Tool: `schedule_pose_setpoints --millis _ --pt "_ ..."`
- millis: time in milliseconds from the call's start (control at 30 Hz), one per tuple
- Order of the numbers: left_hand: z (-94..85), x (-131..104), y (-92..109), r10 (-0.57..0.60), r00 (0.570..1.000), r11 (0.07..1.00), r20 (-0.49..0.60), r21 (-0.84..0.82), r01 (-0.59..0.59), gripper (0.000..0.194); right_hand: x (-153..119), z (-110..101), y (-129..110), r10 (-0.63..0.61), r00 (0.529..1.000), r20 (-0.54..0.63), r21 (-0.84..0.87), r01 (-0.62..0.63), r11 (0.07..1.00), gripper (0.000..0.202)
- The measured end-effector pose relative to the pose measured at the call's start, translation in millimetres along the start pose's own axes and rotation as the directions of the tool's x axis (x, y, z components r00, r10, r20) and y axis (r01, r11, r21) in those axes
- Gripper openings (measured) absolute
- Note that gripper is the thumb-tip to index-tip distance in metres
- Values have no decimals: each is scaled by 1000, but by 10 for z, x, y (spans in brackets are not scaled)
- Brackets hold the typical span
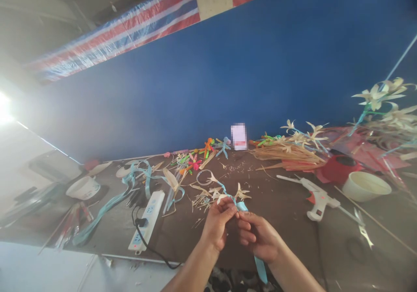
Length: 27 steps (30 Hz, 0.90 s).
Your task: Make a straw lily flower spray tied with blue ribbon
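Observation:
A blue-wrapped stem with pale husk-like flowers rises from between my two hands, above the brown table. My left hand is closed round the lower part of this stem, its thumb and fingers pinched together. Close against it, my right hand pinches a light blue ribbon, whose loose end hangs down below the palm. A fold of the same ribbon shows just above the fingertips. The exact contact point between the fingertips is partly hidden.
Left on the table lie a power strip, a long blue ribbon and a white bowl. To the right are a glue gun, scissors, a cream cup and flower stems. Colourful figures stand behind.

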<state>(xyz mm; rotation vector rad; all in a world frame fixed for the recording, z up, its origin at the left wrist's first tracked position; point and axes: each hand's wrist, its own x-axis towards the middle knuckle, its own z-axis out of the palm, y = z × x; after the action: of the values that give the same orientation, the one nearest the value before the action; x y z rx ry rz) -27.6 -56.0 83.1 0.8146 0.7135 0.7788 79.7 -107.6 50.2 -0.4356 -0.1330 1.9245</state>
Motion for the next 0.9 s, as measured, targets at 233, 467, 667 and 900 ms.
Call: schedule_pose_setpoints --millis 233,467,667,900 --pt "53 -14 48 18 1000 1000 25 -9 -17 21 6 -22 52 19 997 75 31 -21 999 13" --pt "-52 67 -60 -49 998 995 38 84 45 24 33 -32 126 -153 983 -104 -176 133 975 19" --pt "-88 107 -99 -11 1000 989 17 145 8 29 50 -65 111 -192 969 -154 -206 158 966 17" --pt "-77 98 -66 -126 992 990 -9 68 127 38 -4 -38 74 -137 983 -120 -116 124 986 14"
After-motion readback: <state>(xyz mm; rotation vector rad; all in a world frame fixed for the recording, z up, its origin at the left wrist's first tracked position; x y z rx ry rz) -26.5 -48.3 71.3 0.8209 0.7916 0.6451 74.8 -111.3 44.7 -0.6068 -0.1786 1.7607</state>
